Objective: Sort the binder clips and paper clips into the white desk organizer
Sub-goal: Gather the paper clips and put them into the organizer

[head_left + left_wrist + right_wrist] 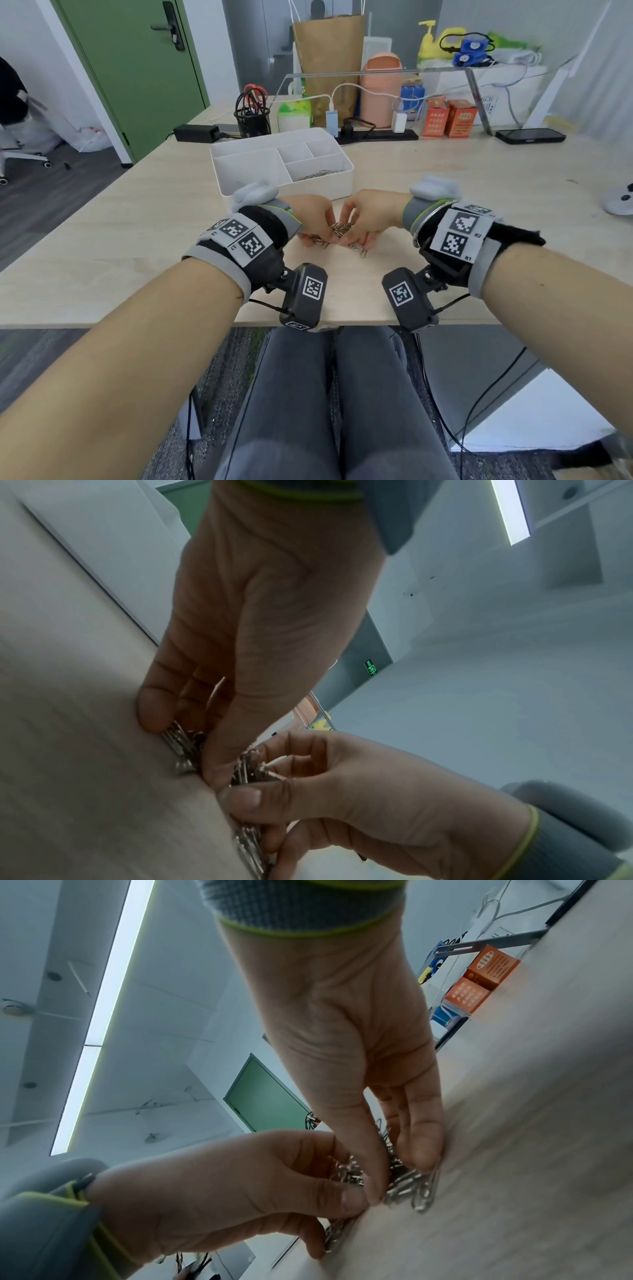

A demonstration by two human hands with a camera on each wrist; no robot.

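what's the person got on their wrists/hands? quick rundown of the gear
Left hand and right hand are bare, forearms sleeveless. Each wrist has a grey cuff with lime-green edging, a black strap with grey band carrying white square-code tags, a grey foam pad, and a black boxy camera with its own tag and thin black cable.

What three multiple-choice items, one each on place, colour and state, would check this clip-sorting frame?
1. Where do the loose paper clips lie?
A. on the table, near side of the organizer
B. on the floor
C. in the pen cup

2. What colour is the door?
A. red
B. green
C. white

3. What are the left hand and right hand doing?
A. resting flat
B. lifting the organizer
C. pinching clips

A: the clips sit on bare wood before the organizer. B: the head view shows it green. C: both wrist views show fingers curled onto clips.
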